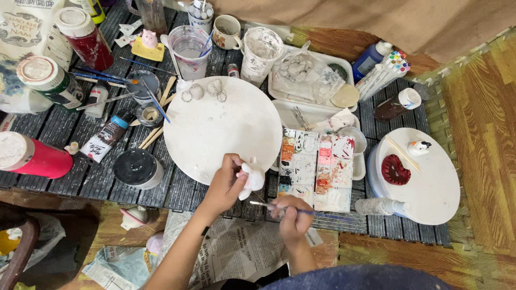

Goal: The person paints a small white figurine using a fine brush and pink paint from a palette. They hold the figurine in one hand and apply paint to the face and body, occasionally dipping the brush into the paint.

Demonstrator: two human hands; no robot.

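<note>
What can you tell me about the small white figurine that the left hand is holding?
The small white figurine is unpainted and looks like plaster or clay, matte and smooth. It has a rounded body and a small point like an ear sticking up at the top. The left hand holds it by the fingers just above the near edge of the round white board, beside the paint palette. The paintbrush in the right hand is not touching it.

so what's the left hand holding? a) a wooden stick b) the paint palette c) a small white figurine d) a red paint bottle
c: the left hand grips a small white figurine at the edge of the round white board, while the right hand holds a paintbrush.
</note>
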